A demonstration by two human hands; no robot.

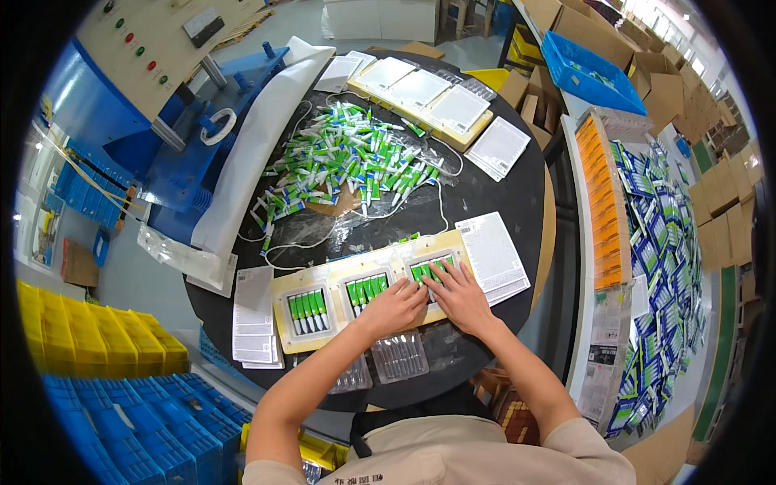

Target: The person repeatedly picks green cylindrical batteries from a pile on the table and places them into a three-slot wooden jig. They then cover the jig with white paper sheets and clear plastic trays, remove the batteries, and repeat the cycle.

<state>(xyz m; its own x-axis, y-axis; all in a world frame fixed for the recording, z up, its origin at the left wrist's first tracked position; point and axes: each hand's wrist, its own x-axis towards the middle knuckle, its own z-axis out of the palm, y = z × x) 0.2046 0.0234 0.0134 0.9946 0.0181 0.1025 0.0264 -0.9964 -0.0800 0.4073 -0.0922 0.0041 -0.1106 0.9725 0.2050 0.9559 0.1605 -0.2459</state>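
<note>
While both hands press flat on it, the cream tray [356, 271] lies along the near edge of the round black counter [517, 202], with three pockets of small green tubes. The left hand [396, 305] rests palm down, fingers spread, between the middle pocket [368, 288] and the right pocket [428, 269]; it grips nothing. The right hand [459, 295] lies just beside it, fingers fanned wide over the right pocket, touching the tubes there, and holds nothing either. The left pocket [308, 311] is filled and uncovered.

Clear plastic shells [398, 356] sit at the counter's near edge, just below the tray and partly under the left forearm. A stack of white printed cards [491, 255] touches the tray's right end, and another stack [254, 315] lies at its left end. Toward the middle of the counter spreads a loose heap of green and white tubes [347, 162]. At the far edge stands a second cream tray [424, 90] covered with white cards. Off the counter's right edge runs a long bench with orange packs [605, 202] and blue packs [667, 242]; to the left stands a blue machine [174, 153], with yellow bins [89, 339] and blue bins [137, 428] below.
</note>
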